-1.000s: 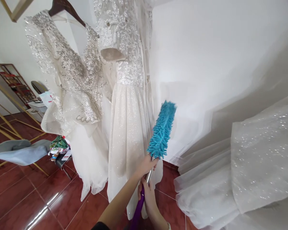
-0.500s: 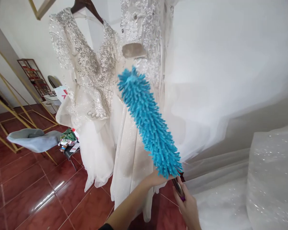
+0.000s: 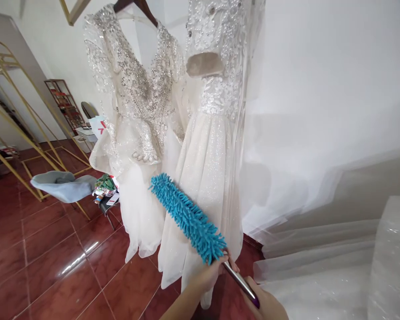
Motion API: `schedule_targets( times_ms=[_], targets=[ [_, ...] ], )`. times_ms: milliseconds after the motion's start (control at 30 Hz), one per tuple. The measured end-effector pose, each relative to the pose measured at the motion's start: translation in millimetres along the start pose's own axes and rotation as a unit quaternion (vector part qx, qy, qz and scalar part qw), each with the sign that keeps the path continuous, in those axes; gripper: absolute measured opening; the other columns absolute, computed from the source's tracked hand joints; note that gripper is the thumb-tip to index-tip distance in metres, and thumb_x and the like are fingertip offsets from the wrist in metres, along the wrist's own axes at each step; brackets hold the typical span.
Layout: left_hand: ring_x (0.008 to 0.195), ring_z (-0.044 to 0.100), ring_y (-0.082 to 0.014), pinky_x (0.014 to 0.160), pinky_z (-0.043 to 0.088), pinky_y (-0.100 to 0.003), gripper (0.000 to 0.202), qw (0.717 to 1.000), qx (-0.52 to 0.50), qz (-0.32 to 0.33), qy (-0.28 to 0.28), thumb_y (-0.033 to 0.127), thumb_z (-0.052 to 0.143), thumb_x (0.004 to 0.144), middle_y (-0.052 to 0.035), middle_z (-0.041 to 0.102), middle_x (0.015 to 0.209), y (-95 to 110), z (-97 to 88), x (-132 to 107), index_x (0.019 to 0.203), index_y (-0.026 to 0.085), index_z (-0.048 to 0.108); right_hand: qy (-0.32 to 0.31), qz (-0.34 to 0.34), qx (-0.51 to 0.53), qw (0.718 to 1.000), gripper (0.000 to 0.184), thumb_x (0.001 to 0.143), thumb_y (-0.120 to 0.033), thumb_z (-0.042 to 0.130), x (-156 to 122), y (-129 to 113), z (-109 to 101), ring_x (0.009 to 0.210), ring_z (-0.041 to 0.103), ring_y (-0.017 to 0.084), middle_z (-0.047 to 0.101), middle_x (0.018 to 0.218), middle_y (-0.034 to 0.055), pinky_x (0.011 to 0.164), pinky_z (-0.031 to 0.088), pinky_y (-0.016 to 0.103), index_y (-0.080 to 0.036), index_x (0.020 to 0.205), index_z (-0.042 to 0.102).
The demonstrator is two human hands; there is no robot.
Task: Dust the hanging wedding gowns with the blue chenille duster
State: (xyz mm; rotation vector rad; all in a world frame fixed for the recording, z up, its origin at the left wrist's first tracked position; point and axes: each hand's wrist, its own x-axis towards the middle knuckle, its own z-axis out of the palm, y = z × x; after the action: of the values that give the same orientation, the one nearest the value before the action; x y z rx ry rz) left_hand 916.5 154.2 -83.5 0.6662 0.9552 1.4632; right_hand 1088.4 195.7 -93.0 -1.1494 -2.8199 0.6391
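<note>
A duster (image 3: 190, 218) with a fluffy blue microfibre head points up and left, in front of the skirt of a white beaded dress (image 3: 216, 146). Its shiny metal handle (image 3: 238, 279) slants down to the right. My left hand (image 3: 210, 270) is closed round the handle just below the blue head. Lower down, my right hand (image 3: 266, 303) grips the handle near its purple end. Whether the head touches the skirt, I cannot tell. To the left hangs a second white dress (image 3: 136, 133) with sequins and sleeves, on a dark hanger (image 3: 136, 9).
More sparkly white fabric (image 3: 323, 275) spreads at the lower right beside the white wall (image 3: 326, 89). Gold metal racks (image 3: 23, 98) and a pale blue chair (image 3: 62, 184) stand on the left. Red tiles (image 3: 70, 284) cover the floor.
The duster has swung down and left, from the bodice to the skirt. More handle shows between my hands, which are further apart. The view has shifted slightly left.
</note>
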Motion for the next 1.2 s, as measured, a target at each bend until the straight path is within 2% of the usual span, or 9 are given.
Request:
schedule_targets(
  times_ms=[100, 233, 367, 533, 667, 767, 900, 1067, 1200],
  targets=[
    [0.069, 0.061, -0.0209, 0.071, 0.042, -0.033, 0.025, 0.988, -0.124, -0.039, 0.087, 0.042, 0.060, 0.066, 0.0015, 0.057, 0.058, -9.6, -8.7, -17.7, 0.080, 0.023, 0.054, -0.015, -0.035, -0.025, 0.999, 0.035, 0.085, -0.024, 0.039, 0.6, -5.8, 8.8, 0.075, 0.073, 0.025, 0.077, 0.086, 0.0079, 0.060, 0.053, 0.026, -0.018, 0.111, 0.062],
    [0.066, 0.059, -0.0189, 0.071, 0.041, -0.033, 0.026, 0.982, -0.158, -0.021, 0.104, 0.039, 0.062, 0.066, 0.0017, 0.058, 0.058, -2.0, -9.1, -26.2, 0.083, 0.022, 0.054, 0.039, -0.072, -0.044, 0.996, 0.028, 0.083, -0.022, 0.046, 0.5, -14.9, -1.2, 0.066, 0.074, 0.023, 0.078, 0.079, 0.0024, 0.053, 0.052, 0.023, -0.024, 0.103, 0.065],
    [0.066, 0.059, -0.0207, 0.076, 0.040, -0.037, 0.023, 0.995, -0.071, 0.042, 0.047, 0.042, 0.060, 0.071, 0.0005, 0.056, 0.053, 44.8, 13.9, -14.4, 0.078, 0.020, 0.057, 0.117, -0.091, -0.012, 0.989, 0.023, 0.088, -0.032, 0.043, 0.8, -25.7, -39.5, 0.061, 0.074, 0.021, 0.078, 0.074, -0.0004, 0.048, 0.051, 0.021, -0.027, 0.097, 0.063],
    [0.086, 0.061, -0.0242, 0.088, 0.038, -0.039, 0.031, 0.981, 0.115, 0.098, -0.117, 0.048, 0.053, 0.077, -0.0063, 0.066, 0.069, 118.9, 56.8, 13.6, 0.076, 0.018, 0.063, 0.233, -0.051, 0.011, 0.971, 0.044, 0.091, -0.053, 0.028, 5.4, -31.9, -91.3, 0.055, 0.073, 0.022, 0.077, 0.072, 0.0020, 0.042, 0.049, 0.022, -0.025, 0.095, 0.062],
    [0.088, 0.061, -0.0241, 0.088, 0.038, -0.039, 0.031, 0.976, 0.095, 0.149, -0.130, 0.049, 0.053, 0.076, -0.0055, 0.065, 0.066, 136.1, 80.1, 36.9, 0.075, 0.019, 0.061, 0.269, 0.025, -0.029, 0.962, 0.055, 0.087, -0.061, 0.025, 11.7, -25.0, -110.4, 0.046, 0.070, 0.024, 0.075, 0.065, 0.0050, 0.037, 0.045, 0.025, -0.024, 0.094, 0.065],
    [0.081, 0.062, -0.0240, 0.084, 0.040, -0.039, 0.030, 0.984, 0.039, 0.137, -0.108, 0.049, 0.056, 0.073, -0.0026, 0.060, 0.057, 123.8, 83.2, 46.3, 0.072, 0.019, 0.058, 0.251, 0.038, -0.047, 0.966, 0.052, 0.087, -0.057, 0.026, 14.4, -15.8, -110.8, 0.047, 0.069, 0.026, 0.074, 0.063, 0.0061, 0.038, 0.044, 0.026, -0.024, 0.098, 0.065],
    [0.068, 0.061, -0.0217, 0.078, 0.042, -0.039, 0.031, 0.993, -0.035, 0.096, -0.058, 0.049, 0.060, 0.067, 0.0020, 0.053, 0.050, 88.6, 67.1, 45.9, 0.074, 0.020, 0.052, 0.171, 0.015, -0.059, 0.983, 0.034, 0.087, -0.046, 0.037, 14.6, -5.9, -97.0, 0.054, 0.072, 0.027, 0.075, 0.065, 0.0019, 0.041, 0.045, 0.026, -0.028, 0.102, 0.062],
    [0.054, 0.052, -0.0160, 0.073, 0.041, -0.035, 0.027, 0.990, -0.128, 0.036, 0.053, 0.043, 0.061, 0.066, 0.0043, 0.048, 0.048, 31.3, 26.3, 30.7, 0.074, 0.020, 0.051, 0.082, -0.023, -0.041, 0.996, 0.022, 0.087, -0.034, 0.043, 14.7, -5.0, -53.6, 0.063, 0.073, 0.023, 0.077, 0.076, -0.0003, 0.047, 0.048, 0.023, -0.030, 0.095, 0.063],
    [0.061, 0.054, -0.0180, 0.069, 0.039, -0.033, 0.027, 0.979, -0.174, -0.043, 0.099, 0.041, 0.063, 0.064, 0.0023, 0.051, 0.054, -7.3, -19.5, 7.1, 0.077, 0.021, 0.051, 0.027, -0.019, -0.005, 0.999, 0.021, 0.084, -0.029, 0.048, 17.9, -14.3, -7.7, 0.069, 0.074, 0.021, 0.078, 0.079, -0.0008, 0.052, 0.050, 0.020, -0.031, 0.097, 0.064]
  ],
)
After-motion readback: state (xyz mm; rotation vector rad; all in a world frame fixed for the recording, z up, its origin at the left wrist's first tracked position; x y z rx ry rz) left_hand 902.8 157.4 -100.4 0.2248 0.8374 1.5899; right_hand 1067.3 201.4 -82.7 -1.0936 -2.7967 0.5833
